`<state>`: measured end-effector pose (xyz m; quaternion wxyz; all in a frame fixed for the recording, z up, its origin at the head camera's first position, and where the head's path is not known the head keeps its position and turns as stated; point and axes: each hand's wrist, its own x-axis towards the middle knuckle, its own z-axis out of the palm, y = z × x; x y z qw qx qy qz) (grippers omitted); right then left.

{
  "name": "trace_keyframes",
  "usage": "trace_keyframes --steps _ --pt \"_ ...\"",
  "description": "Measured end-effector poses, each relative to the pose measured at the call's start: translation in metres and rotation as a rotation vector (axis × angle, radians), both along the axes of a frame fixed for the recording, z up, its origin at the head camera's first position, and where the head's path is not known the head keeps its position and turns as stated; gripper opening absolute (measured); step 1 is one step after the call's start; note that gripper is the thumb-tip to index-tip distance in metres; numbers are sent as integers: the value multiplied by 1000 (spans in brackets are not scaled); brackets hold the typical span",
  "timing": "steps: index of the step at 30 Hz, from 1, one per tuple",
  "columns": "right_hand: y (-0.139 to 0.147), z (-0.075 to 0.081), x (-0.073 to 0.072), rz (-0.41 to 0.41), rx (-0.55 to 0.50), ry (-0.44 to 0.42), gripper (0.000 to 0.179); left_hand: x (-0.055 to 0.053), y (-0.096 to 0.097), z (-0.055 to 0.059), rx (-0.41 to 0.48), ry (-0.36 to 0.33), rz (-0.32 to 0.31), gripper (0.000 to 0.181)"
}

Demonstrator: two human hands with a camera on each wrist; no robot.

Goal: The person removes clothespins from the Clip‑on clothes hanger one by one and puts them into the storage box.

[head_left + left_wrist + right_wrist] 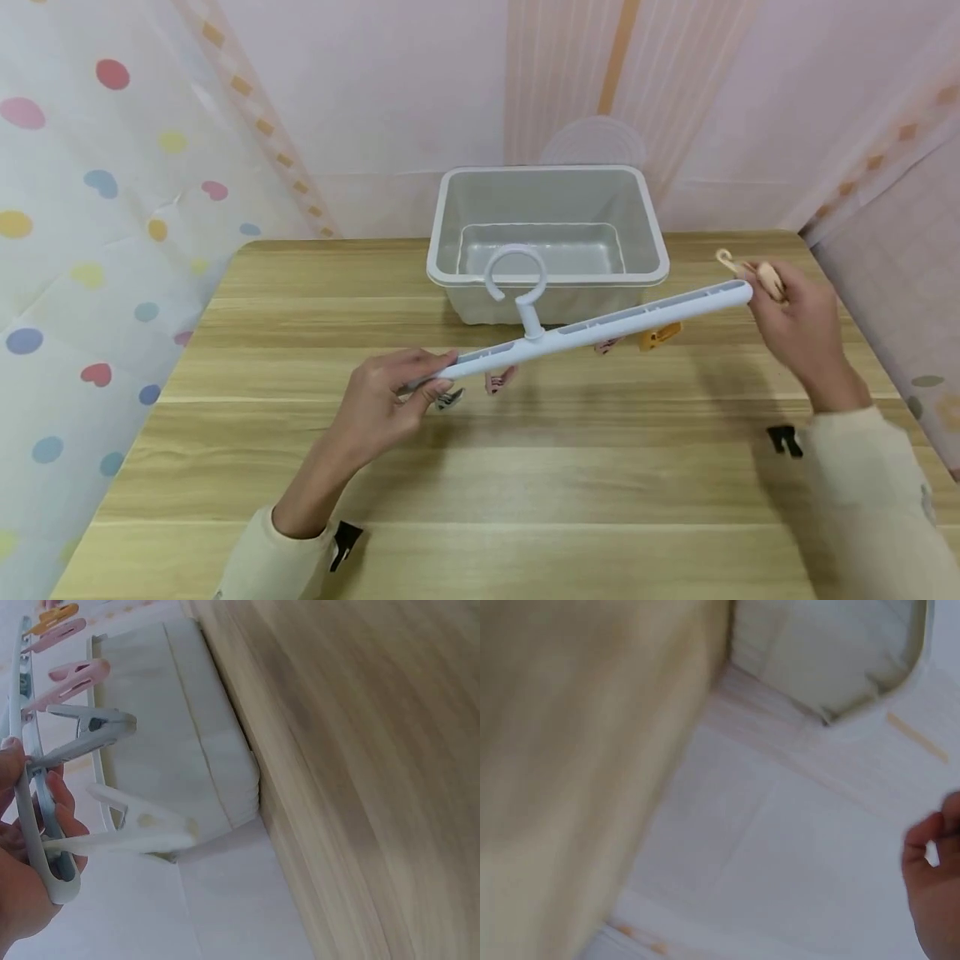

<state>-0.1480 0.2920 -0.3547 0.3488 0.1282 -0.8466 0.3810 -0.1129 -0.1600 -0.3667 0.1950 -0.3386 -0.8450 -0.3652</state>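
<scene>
A pale blue-white clip hanger (577, 335) is held in the air, its bar sloping up to the right and its round hook (517, 271) standing upward. My left hand (386, 404) grips the bar's left end between thumb and fingers. Under the bar hang clothespins: an orange clothespin (56, 616), two pink clothespins (75, 681), a grey clothespin (94, 735) and a white clothespin (142, 829). At the bar's right end, my right hand (810, 325) pinches a cream clothespin (771, 282), partly hidden by the fingers. A small cream hook (725, 258) sticks out beside it.
Behind the hanger, a light grey plastic bin (547, 287) stands at the back of the wood-grain table (570, 500). Patterned sheeting (390, 92) hangs behind and to the left of the table.
</scene>
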Motion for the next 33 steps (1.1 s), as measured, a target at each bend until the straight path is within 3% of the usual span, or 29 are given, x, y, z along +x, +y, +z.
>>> trace_keyframes --steps 5,9,13,17,20,26,29,33 --pt "-4 43 -49 57 350 -253 13 8 -1 -2 -25 -34 1 31" --pt "-20 63 -83 168 608 -368 14 15 0 -6 -57 -51 11 30" --pt "-38 69 -109 232 837 -354 11 18 1 -6 -95 -61 36 31" --pt "-54 68 -123 294 996 -312 2 20 4 -5 -136 -83 57 31" --pt "-59 69 -123 307 1023 -340 8 19 6 -5 -156 -95 53 31" --pt "-49 82 -114 262 980 -499 29 16 9 -2 -171 -109 34 30" --pt "-33 89 -101 222 891 -539 36 13 10 -1 -172 -116 28 29" --pt "-5 88 -68 175 681 -561 44 10 11 -1 -164 -108 26 28"
